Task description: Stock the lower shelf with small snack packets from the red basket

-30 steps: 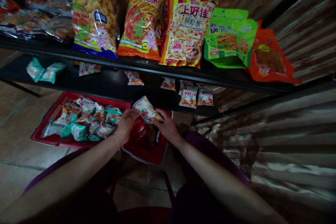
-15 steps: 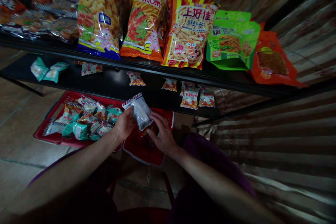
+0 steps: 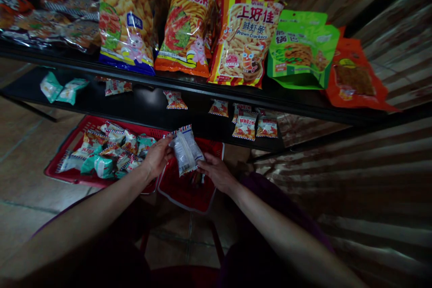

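A small snack packet [image 3: 186, 150] with striped ends is held between my two hands, its printed back and centre seam facing me. My left hand [image 3: 158, 155] pinches its left edge. My right hand [image 3: 218, 171] grips its lower right corner between thumb and fingers. Beneath the packet is a red basket [image 3: 189, 200] with a dark item inside that I cannot make out. To the left, another red basket [image 3: 64, 179] holds several orange-and-white packets [image 3: 92, 141] and teal packets [image 3: 103, 166].
A black lower shelf [image 3: 145, 105] carries small packets [image 3: 245, 125] and teal ones [image 3: 72, 91]. On the upper shelf stand large snack bags [image 3: 248, 31], a green pouch [image 3: 300, 51] and an orange bag [image 3: 357, 74]. Corrugated sheeting [image 3: 337, 189] lies to the right.
The packet has moved slightly right and down and turned more upright. My right hand has shifted right, its fingers now closed on the packet's corner.
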`<state>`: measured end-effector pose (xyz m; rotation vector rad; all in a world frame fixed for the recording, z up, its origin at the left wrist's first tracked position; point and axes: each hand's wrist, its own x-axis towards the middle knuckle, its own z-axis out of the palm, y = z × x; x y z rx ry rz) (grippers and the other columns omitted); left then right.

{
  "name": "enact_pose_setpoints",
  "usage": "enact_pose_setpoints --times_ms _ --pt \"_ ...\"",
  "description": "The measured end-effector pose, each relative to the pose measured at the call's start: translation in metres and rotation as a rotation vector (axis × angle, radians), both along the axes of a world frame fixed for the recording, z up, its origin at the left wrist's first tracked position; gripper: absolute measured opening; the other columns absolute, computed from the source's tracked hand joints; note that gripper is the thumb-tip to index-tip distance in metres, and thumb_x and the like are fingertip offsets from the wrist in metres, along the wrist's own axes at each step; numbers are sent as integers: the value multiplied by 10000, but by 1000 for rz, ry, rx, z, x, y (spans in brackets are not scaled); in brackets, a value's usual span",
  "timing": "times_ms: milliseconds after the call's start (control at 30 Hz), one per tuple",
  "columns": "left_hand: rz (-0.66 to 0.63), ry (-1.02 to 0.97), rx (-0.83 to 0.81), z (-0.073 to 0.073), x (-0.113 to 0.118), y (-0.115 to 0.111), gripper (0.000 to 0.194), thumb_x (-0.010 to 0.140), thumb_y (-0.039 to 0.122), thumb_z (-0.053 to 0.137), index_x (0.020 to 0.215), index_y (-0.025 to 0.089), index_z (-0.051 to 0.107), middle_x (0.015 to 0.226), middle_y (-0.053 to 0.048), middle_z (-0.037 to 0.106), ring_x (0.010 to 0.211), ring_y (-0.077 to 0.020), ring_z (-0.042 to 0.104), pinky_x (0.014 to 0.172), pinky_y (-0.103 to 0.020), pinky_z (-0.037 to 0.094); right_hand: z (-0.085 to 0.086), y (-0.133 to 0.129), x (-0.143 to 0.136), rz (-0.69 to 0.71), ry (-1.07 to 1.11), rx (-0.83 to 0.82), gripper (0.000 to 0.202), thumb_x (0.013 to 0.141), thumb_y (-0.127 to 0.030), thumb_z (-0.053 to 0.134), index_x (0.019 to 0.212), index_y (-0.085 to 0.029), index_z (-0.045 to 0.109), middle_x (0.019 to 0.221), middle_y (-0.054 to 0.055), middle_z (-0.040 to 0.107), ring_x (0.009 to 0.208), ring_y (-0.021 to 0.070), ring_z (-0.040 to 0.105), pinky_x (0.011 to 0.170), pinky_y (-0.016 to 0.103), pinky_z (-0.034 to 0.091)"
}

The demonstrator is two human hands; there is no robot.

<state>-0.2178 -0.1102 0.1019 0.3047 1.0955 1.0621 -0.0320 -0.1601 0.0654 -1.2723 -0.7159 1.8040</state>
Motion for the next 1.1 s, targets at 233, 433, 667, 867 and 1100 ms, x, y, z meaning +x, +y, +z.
enact_pose_setpoints --times_ms 233,433,667,867,1100 --pt "-51 98 -47 -1 -10 3 81 692 148 607 635 144 549 483 52 481 428 -57 436 464 -178 415 1 1 4 46 -136 84 334 625 -303 742 945 -228 683 842 -22 679 710 105 568 625 204 450" --pt "-23 120 -31 -1 -14 4 112 730 194 614 656 144 547 485 46 488 431 -63 450 453 -173 409 -1 3 4 60 -132 117 342 621 -263 701 960 -218 673 900 -16 675 713 101 535 604 194 388" --pt "-32 121 -26 0 -15 4 166 732 235 671 680 135 550 581 20 561 496 -63 503 511 -180 453 -6 3 3 40 -111 8 318 577 -222 697 895 -212 673 798 -29 659 680 99 533 616 212 383" --pt "-83 110 -19 -2 -18 5 263 709 334 720 690 141 541 537 41 510 468 -55 466 510 -185 452 3 7 3 20 -107 -86 227 534 -174 668 760 -198 680 726 -36 641 647 84 520 583 202 369" --pt "-118 43 28 2 -17 6 136 721 188 696 723 123 577 608 19 558 518 -53 503 535 -166 457 3 6 2 -8 -133 -58 229 543 -199 672 772 -197 686 749 -29 658 666 94 539 602 207 399"
